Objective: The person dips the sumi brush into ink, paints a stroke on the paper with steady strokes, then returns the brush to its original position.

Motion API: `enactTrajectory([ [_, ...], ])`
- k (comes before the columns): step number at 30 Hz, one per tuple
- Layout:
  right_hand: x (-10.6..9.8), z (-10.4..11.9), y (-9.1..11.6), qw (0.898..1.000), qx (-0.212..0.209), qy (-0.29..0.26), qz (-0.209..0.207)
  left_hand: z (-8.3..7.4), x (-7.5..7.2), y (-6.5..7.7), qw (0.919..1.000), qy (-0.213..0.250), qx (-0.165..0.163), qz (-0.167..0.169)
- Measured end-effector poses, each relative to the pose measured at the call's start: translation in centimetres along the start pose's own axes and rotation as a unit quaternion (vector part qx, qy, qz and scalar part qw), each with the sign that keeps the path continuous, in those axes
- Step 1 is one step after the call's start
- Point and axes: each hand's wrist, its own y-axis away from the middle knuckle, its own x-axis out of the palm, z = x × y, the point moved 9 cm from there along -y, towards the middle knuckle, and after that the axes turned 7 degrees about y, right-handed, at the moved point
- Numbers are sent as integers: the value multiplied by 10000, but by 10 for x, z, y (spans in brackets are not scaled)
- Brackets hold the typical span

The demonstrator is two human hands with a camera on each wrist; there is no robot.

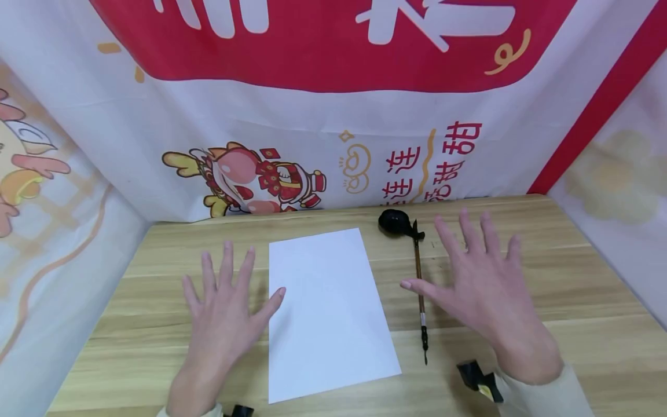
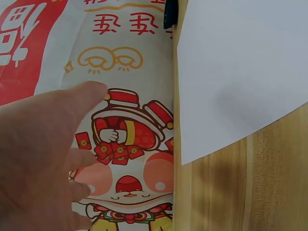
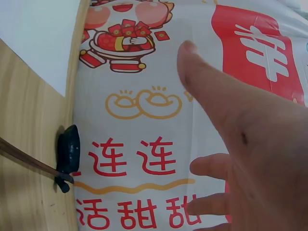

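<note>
A white sheet of paper [image 1: 328, 313] lies on the wooden table between the two hands. My left hand [image 1: 221, 315], fingers spread and holding nothing, is over the table at the sheet's left side, its thumb reaching across the paper's edge. On the other side, my right hand [image 1: 484, 284] is spread too and holds nothing. Its thumb is by a brown-handled writing brush [image 1: 419, 272]. The brush's upper end rests on a small black dish [image 1: 394, 223], also seen as a dark dish [image 3: 69, 149] in the right wrist view.
The wooden table [image 1: 583, 278] ends at a white and red printed cloth [image 1: 234, 110] hanging behind it. More printed cloth [image 1: 57, 174] hangs along the left side, and another panel [image 1: 620, 191] along the right. Black straps sit at both wrists.
</note>
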Motion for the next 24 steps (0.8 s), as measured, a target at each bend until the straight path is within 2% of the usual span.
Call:
enactTrajectory([
  [4,-2,4,6,9992,-164,-161,-326,-1,6,5,9995,184,88,234],
  [9,-3,9,17,9947,-357,-624,-729,-4,25,18,9970,485,234,561],
  [15,-9,6,25,9803,-745,-1058,-1494,-19,39,28,9934,542,741,680],
  [17,-6,4,24,9759,-900,-1202,-1581,-22,47,31,9900,735,765,925],
  [20,6,0,20,9730,-1066,-1544,-1342,-25,64,36,9787,1217,755,1471],
  [22,19,-2,17,9705,-1127,-1939,-887,-26,74,40,9702,1515,713,1752],
  [24,33,-2,14,9645,-1219,-2310,-397,-28,81,43,9655,1699,714,1838],
])
